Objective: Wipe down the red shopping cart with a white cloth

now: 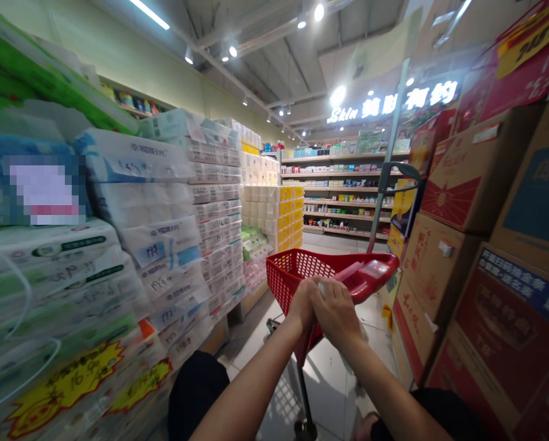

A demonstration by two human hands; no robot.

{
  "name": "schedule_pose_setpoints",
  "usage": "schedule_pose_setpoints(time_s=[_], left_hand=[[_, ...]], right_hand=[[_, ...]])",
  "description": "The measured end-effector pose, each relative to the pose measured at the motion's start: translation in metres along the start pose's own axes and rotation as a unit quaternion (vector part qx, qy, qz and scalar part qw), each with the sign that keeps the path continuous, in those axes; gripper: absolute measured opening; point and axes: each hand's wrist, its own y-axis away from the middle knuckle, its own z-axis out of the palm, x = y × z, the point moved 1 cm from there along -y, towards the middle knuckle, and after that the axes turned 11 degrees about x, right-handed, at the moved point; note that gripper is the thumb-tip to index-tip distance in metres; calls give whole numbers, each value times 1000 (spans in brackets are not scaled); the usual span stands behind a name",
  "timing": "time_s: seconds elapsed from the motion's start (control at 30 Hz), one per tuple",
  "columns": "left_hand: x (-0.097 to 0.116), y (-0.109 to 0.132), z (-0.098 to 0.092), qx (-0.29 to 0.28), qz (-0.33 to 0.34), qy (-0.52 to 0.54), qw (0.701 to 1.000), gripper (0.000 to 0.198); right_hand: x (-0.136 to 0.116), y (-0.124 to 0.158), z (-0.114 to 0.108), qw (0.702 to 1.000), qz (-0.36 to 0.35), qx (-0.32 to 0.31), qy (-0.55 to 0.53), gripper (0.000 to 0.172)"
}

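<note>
My left hand (303, 301) and my right hand (337, 311) are pressed together in front of a red plastic shopping cart (281, 278). The right hand overlaps the left and hides most of its fingers. Both hands look closed. A small whitish bit shows between the right fingers, and something pale and translucent shows under the right wrist; its kind I cannot make out. Just beyond the hands is the cart's red handle (379, 269), at the right end of the perforated basket. Whether either hand touches the cart, I cannot tell.
Stacked tissue packs (157, 226) with price signs (70, 383) line the left side. Cardboard cartons (458, 177) rise close on the right. White floor tiles (251, 361) run beneath the cart toward shelves of small goods (336, 184). A grey pole (396, 122) stands beyond the handle.
</note>
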Motion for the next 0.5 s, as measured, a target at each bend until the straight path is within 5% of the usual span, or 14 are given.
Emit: schedule_pose_setpoints(time_s=[0.13, 0.3, 0.5], left_hand=[[2, 3, -5, -8, 50, 12, 999, 32], [2, 8, -8, -2, 35, 43, 998, 44], [5, 4, -13, -28, 25, 65, 997, 41]], right_hand=[[31, 4, -14, 999, -1, -46, -9, 36], [83, 16, -33, 993, 32, -53, -101, 26], [147, 26, -30, 969, 71, -41, -232, 31]])
